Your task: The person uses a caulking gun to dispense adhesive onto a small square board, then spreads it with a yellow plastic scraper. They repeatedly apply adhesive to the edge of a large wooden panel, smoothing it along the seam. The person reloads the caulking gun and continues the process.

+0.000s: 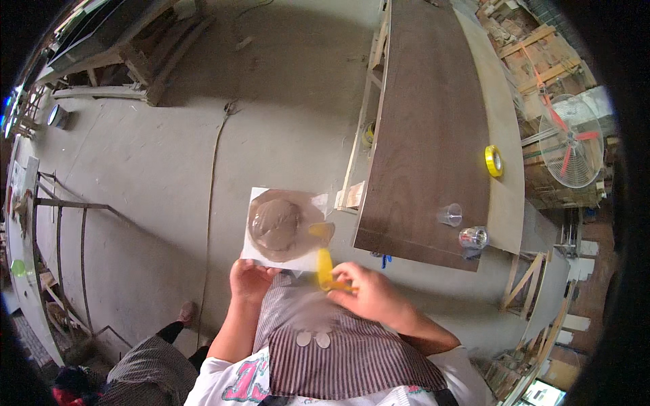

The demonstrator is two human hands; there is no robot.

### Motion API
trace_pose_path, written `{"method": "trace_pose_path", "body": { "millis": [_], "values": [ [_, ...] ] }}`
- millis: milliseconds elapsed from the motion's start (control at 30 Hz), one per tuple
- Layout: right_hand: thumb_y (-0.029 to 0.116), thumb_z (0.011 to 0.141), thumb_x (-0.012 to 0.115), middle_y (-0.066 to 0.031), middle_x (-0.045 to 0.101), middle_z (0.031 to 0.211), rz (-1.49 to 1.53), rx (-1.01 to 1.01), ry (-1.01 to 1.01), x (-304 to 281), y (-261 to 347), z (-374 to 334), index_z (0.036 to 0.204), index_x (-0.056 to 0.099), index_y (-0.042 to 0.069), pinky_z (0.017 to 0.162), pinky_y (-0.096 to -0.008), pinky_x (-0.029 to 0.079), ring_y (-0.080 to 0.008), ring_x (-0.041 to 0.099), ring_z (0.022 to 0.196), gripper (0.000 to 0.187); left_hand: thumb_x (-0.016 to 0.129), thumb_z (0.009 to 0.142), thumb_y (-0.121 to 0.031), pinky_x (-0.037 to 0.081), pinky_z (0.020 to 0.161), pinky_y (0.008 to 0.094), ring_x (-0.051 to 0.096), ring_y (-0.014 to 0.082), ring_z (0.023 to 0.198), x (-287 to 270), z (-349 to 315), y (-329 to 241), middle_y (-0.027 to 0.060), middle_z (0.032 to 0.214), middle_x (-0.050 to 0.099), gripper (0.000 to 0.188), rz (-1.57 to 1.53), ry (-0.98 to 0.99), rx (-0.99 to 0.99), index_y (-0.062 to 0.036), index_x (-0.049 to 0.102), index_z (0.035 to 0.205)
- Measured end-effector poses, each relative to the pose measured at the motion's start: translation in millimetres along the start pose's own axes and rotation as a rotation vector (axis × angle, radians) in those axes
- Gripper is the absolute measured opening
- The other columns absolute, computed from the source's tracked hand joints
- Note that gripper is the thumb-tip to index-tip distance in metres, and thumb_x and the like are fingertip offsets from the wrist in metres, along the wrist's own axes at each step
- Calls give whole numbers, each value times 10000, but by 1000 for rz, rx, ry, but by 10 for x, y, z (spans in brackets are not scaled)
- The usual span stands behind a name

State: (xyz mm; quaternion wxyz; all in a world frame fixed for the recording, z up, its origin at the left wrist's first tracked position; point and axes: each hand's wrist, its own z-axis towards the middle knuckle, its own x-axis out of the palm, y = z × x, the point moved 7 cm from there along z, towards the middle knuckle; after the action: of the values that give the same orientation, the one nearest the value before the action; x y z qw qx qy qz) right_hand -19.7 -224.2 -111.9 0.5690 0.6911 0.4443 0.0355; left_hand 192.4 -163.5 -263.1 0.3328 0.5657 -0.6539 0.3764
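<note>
My left hand (252, 279) grips the near edge of a white square board (302, 264), held level in front of my apron. A wet, brown-grey mound of paste (276, 227) is spread over the board's left and middle. Closed round the handle of a yellow scraper (325, 269) is my right hand (369, 291), just right of the board's near corner. The scraper's blade is slightly blurred. At the board's right edge shows another yellow, paste-smeared piece (321, 231); whether it is a second scraper I cannot tell.
A long dark brown panel (426, 135) stretches away at the right. On it are a roll of yellow tape (493, 161), a clear cup (450, 214) and a clear container (472, 237). A red-bladed fan (571, 141) stands beyond. Another person (152, 369) is at lower left, near a metal frame (82, 203).
</note>
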Motion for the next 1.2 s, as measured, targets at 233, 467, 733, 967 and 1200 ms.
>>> {"method": "trace_pose_path", "body": {
  "millis": [233, 467, 733, 967, 1200],
  "values": [
    [278, 1015, 434, -149, 627, 901, 2, 375, -367, -929, -1053, 563, 1032, 633, 41, 786, -401, 478, -250, 614, 867, 310, 561, 749, -169, 611, 744, 438, 678, 294, 997, 125, -41, -262, 139, 1168, 659, 564, -13, 30, 21, -22, 526, 1292],
    [214, 972, 521, -67, 638, 764, 144, 513, -494, -1240, -1454, 1058, 1026, 640, -1, 689, -336, 484, -175, 598, 700, 251, 555, 745, -173, 606, 787, 501, 633, 325, 1103, 120, -14, -354, 156, 1271, 605, 599, -100, 49, -2, -35, 498, 1325],
    [284, 964, 513, -106, 691, 841, 117, 425, -614, -1389, -1702, 1216, 985, 684, -19, 738, -366, 508, -229, 641, 717, 349, 562, 735, -156, 584, 860, 504, 634, 324, 1107, 186, 82, -403, 174, 1240, 620, 599, -112, 92, -22, -1, 506, 1311],
    [339, 934, 597, -151, 704, 787, 58, 505, -535, -1283, -1806, 1394, 890, 691, -36, 687, -387, 504, -247, 673, 701, 390, 558, 743, -156, 609, 775, 513, 654, 330, 1063, 177, 189, -452, 176, 1215, 634, 589, -120, -31, 7, -7, 508, 1310],
    [353, 938, 572, -186, 688, 755, 15, 548, -561, -1323, -1749, 1643, 823, 692, -19, 692, -413, 507, -312, 687, 725, 407, 602, 715, -161, 511, 981, 460, 555, 309, 1216, 227, 273, -491, 154, 1347, 540, 709, -65, 128, -84, -26, 428, 1388]
  ]
}}
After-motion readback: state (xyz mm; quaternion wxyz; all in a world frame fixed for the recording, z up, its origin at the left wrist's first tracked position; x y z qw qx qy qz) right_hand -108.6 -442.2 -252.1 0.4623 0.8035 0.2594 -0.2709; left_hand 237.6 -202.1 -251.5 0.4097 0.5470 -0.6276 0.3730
